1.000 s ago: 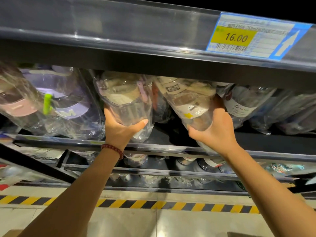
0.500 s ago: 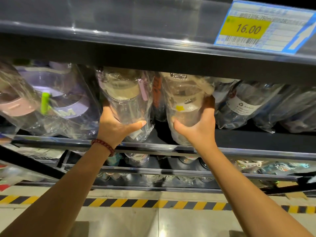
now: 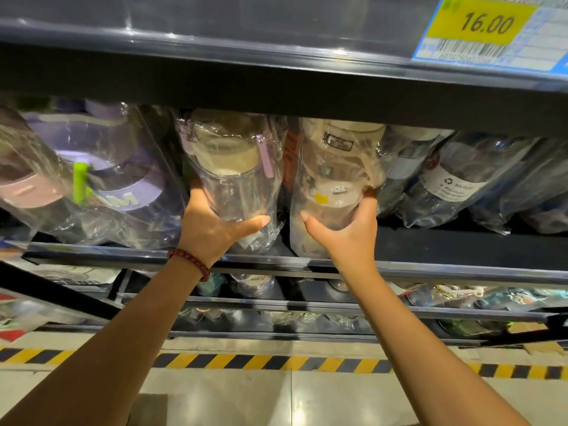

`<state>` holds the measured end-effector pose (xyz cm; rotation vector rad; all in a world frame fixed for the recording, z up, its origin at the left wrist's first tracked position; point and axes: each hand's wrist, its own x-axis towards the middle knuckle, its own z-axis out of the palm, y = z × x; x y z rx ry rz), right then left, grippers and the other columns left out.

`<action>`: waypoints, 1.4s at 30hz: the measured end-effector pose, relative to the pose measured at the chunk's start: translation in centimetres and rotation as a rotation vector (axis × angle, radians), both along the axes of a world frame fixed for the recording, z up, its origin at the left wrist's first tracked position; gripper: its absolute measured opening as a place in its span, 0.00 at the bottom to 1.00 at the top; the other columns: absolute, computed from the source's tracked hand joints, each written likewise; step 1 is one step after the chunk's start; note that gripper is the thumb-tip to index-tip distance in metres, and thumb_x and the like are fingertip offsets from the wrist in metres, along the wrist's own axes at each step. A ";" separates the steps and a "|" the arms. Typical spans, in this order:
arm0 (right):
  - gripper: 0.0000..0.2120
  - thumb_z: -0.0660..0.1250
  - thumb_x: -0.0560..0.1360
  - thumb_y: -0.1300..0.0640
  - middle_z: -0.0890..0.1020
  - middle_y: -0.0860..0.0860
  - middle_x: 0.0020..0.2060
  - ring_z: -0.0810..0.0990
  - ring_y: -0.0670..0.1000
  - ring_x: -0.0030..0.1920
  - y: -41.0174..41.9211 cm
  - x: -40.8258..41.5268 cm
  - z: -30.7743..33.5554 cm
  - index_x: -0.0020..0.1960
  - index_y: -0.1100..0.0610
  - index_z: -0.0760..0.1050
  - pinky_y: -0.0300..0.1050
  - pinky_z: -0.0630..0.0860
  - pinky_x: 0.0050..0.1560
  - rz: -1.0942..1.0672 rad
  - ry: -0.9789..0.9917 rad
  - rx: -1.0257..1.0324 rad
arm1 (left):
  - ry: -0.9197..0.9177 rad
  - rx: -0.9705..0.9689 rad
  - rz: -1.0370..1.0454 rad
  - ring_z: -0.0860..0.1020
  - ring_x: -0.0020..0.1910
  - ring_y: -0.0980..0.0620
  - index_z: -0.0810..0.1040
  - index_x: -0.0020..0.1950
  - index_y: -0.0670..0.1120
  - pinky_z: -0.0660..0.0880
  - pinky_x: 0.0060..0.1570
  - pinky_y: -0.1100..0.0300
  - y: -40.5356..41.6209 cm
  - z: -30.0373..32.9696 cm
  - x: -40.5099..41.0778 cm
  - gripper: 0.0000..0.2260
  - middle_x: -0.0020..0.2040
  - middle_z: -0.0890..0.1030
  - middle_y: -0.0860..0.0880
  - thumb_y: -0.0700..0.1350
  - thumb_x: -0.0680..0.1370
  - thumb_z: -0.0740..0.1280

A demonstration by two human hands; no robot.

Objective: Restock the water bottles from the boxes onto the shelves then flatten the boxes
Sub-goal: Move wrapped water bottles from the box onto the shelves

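Two wrapped bottles stand side by side on the shelf [image 3: 430, 250]. Left hand [image 3: 212, 229] grips the clear bottle [image 3: 233, 182], fingers curled behind, thumb across its front. Right hand [image 3: 344, 232] grips the sticker bottle [image 3: 332, 186] likewise. Price tag [image 3: 488, 29] above reads 16.00.

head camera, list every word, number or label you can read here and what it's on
"16.00" on the yellow price tag on the upper shelf edge; the barcode and small print beside it are too blurred to read.
"NATURE", with a recycling sign, on the white label of a dark bottle at right; the lines under it are too small.
The small dark label on the bottle in the right hand is unreadable.
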<state>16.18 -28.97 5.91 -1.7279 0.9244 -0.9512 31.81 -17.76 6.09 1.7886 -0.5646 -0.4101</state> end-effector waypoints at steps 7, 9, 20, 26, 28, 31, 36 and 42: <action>0.26 0.80 0.63 0.55 0.75 0.46 0.49 0.75 0.47 0.50 0.1 -0.9 0.9 0.46 0.44 0.64 0.31 0.71 0.47 0.047 0.038 0.063 | -0.067 0.035 0.017 0.76 0.52 0.47 0.64 0.52 0.43 0.76 0.47 0.63 0.2 -0.3 -0.1 0.34 0.51 0.75 0.44 0.44 0.57 0.82; 0.25 0.79 0.63 0.55 0.76 0.43 0.49 0.77 0.47 0.53 0.4 -1.2 0.8 0.51 0.48 0.66 0.35 0.73 0.51 0.036 0.010 0.074 | -0.140 0.042 0.032 0.76 0.52 0.47 0.65 0.52 0.43 0.75 0.45 0.66 0.4 -0.4 -0.2 0.33 0.53 0.75 0.42 0.45 0.57 0.82; 0.29 0.79 0.63 0.56 0.76 0.42 0.54 0.76 0.41 0.56 0.8 -0.6 1.0 0.55 0.48 0.66 0.43 0.75 0.58 0.147 0.036 0.146 | -0.047 0.170 -0.136 0.77 0.40 0.55 0.73 0.44 0.42 0.76 0.39 0.65 1.5 0.6 2.1 0.26 0.41 0.78 0.48 0.46 0.55 0.83; 0.29 0.78 0.64 0.56 0.74 0.38 0.52 0.74 0.37 0.54 0.7 -0.7 1.0 0.57 0.50 0.65 0.36 0.74 0.56 0.197 0.059 0.158 | 0.001 0.177 -0.210 0.74 0.25 0.62 0.73 0.31 0.45 0.67 0.25 0.73 1.4 0.9 2.5 0.15 0.24 0.76 0.56 0.41 0.61 0.80; 0.29 0.78 0.65 0.55 0.75 0.40 0.54 0.75 0.39 0.56 0.8 -0.8 0.7 0.57 0.50 0.65 0.37 0.73 0.57 0.204 0.044 0.178 | -0.003 0.182 -0.213 0.77 0.35 0.55 0.76 0.43 0.37 0.71 0.31 0.68 1.6 0.3 2.7 0.30 0.37 0.80 0.47 0.54 0.53 0.82; 0.29 0.77 0.66 0.56 0.75 0.40 0.56 0.75 0.38 0.57 0.9 -1.0 0.4 0.59 0.49 0.64 0.30 0.72 0.54 0.211 0.008 0.199 | 0.016 0.172 -0.165 0.76 0.40 0.54 0.73 0.51 0.37 0.72 0.37 0.68 1.8 0.2 2.3 0.36 0.44 0.77 0.47 0.56 0.52 0.82; 0.31 0.77 0.66 0.57 0.71 0.35 0.55 0.72 0.35 0.55 1.3 -1.5 0.7 0.60 0.48 0.61 0.27 0.71 0.51 0.242 0.023 0.221 | -0.111 0.096 -0.048 0.69 0.35 0.61 0.65 0.49 0.43 0.69 0.33 0.76 2.2 0.6 0.0 0.26 0.39 0.70 0.54 0.42 0.63 0.80; 0.38 0.76 0.68 0.55 0.69 0.39 0.62 0.69 0.43 0.63 2.3 -2.8 2.5 0.70 0.50 0.58 0.32 0.69 0.58 0.197 0.063 0.221 | -0.117 0.140 -0.034 0.73 0.50 0.51 0.67 0.56 0.40 0.72 0.52 0.62 2.9 2.5 -1.1 0.30 0.52 0.73 0.46 0.45 0.63 0.80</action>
